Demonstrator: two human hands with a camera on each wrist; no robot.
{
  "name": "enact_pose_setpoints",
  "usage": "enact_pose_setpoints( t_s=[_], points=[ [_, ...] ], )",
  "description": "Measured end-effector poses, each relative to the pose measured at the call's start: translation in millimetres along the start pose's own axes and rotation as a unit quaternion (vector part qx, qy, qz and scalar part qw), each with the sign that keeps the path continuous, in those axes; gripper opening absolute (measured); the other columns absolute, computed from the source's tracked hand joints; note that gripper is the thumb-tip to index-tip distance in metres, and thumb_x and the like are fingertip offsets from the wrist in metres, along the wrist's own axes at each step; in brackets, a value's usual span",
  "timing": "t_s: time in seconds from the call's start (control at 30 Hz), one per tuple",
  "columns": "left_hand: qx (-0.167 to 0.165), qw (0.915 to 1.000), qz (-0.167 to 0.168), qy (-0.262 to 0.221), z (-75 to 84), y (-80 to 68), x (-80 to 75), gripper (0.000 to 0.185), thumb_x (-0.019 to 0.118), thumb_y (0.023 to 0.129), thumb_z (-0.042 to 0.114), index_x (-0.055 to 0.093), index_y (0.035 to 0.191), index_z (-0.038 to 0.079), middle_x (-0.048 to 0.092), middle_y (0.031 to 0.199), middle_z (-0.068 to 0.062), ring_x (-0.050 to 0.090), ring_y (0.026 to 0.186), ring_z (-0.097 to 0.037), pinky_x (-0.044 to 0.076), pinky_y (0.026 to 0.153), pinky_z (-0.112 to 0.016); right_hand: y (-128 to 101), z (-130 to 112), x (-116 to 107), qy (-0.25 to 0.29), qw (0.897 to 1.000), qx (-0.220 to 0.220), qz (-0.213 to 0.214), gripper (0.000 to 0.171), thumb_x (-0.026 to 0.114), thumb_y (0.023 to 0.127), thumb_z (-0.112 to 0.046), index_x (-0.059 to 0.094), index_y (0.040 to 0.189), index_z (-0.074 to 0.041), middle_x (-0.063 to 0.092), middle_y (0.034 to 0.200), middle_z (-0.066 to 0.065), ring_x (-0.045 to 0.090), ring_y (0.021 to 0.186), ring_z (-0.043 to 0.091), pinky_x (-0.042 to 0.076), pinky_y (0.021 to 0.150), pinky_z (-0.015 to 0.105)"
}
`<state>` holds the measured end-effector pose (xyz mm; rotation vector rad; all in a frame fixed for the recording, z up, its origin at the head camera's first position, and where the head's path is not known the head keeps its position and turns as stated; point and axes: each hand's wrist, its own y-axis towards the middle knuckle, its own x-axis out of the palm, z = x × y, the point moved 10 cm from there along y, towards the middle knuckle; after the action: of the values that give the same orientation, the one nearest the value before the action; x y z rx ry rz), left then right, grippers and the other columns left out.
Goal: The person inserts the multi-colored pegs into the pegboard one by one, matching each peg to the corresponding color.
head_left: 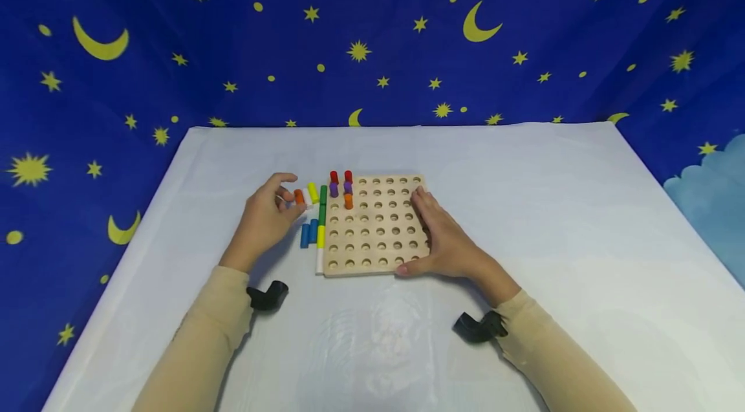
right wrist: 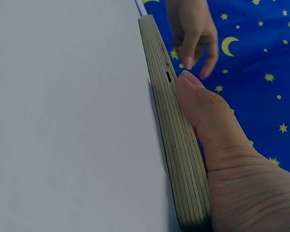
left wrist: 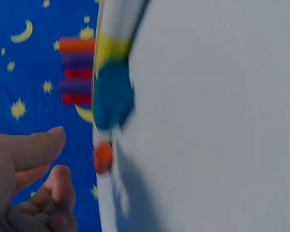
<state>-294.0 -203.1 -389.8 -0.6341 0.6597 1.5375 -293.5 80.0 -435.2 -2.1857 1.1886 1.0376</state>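
A light wooden pegboard (head_left: 372, 224) with rows of round holes lies on the table. Red, purple and orange pegs (head_left: 348, 202) stand in its far left corner. My left hand (head_left: 264, 215) hovers left of the board, thumb and index finger apart with nothing between them. Close to its fingertips are an orange peg (head_left: 299, 196), a white peg (head_left: 307, 195) and a yellow peg (head_left: 313, 192). My right hand (head_left: 445, 240) rests on the board's right side, fingers extended over the edge. Its thumb (right wrist: 208, 113) lies along the near edge.
Green pegs (head_left: 323, 205), a yellow peg (head_left: 321, 237) and a white peg (head_left: 319, 262) line the board's left edge. Two blue pegs (head_left: 305, 236) lie just left of them. A blue curtain (head_left: 407, 75) with stars and moons hangs behind the white table (head_left: 524, 205).
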Motion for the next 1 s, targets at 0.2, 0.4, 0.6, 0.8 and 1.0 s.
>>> enact_pose_setpoints(
  t_s=[0.2, 0.4, 0.6, 0.8, 1.0],
  points=[
    [-0.028, 0.9969, -0.067, 0.029, -23.8, 11.4, 11.1, 0.051, 0.055, 0.102, 0.025, 0.042, 0.147, 0.006, 0.052, 0.102, -0.012, 0.049, 0.093, -0.026, 0.041, 0.081, -0.039, 0.0, 5.2, -0.1, 0.003, 1.000, 0.007, -0.001, 0.143, 0.087, 0.058, -0.066, 0.001, 0.161, -0.017, -0.005, 0.168, 0.003, -0.003, 0.156, 0.023, 0.008, 0.123, 0.052],
    [-0.041, 0.9928, -0.097, 0.057, -32.0, 14.0, 21.8, 0.058, 0.058, 0.101, 0.027, 0.038, 0.151, 0.004, 0.051, 0.099, -0.012, 0.049, 0.091, -0.025, 0.040, 0.078, -0.036, 1.7, 1.9, 2.3, 0.004, 1.000, -0.001, -0.004, 0.143, 0.087, 0.058, -0.066, 0.001, 0.161, -0.016, -0.005, 0.168, 0.004, -0.002, 0.156, 0.024, 0.008, 0.123, 0.052],
    [-0.046, 0.9932, -0.093, 0.053, -31.0, 13.5, 22.9, 0.055, 0.060, 0.100, 0.026, 0.042, 0.147, 0.004, 0.052, 0.113, -0.015, 0.049, 0.103, -0.028, 0.045, 0.090, -0.043, 1.5, 1.5, 2.1, 0.004, 1.000, -0.004, -0.002, 0.142, 0.087, 0.058, -0.065, 0.001, 0.161, -0.016, -0.005, 0.168, 0.003, -0.003, 0.156, 0.023, 0.008, 0.123, 0.052],
    [-0.053, 0.9958, -0.072, 0.022, -30.9, 7.4, 16.8, 0.051, 0.061, 0.099, 0.026, 0.045, 0.143, 0.006, 0.057, 0.119, -0.015, 0.050, 0.101, -0.028, 0.045, 0.090, -0.043, 1.8, 1.2, 1.8, 0.004, 1.000, -0.005, -0.001, 0.143, 0.088, 0.058, -0.064, 0.001, 0.161, -0.016, -0.005, 0.168, 0.003, -0.003, 0.156, 0.023, 0.008, 0.124, 0.052],
    [-0.041, 0.9979, -0.051, -0.007, -23.9, -2.7, 11.2, 0.051, 0.060, 0.100, 0.024, 0.043, 0.146, 0.011, 0.063, 0.118, -0.013, 0.054, 0.088, -0.024, 0.044, 0.075, -0.034, 2.0, 1.8, 1.9, 0.006, 1.000, -0.007, -0.001, 0.142, 0.087, 0.058, -0.065, 0.001, 0.161, -0.016, -0.005, 0.168, 0.003, -0.003, 0.156, 0.023, 0.008, 0.123, 0.052]
  ],
)
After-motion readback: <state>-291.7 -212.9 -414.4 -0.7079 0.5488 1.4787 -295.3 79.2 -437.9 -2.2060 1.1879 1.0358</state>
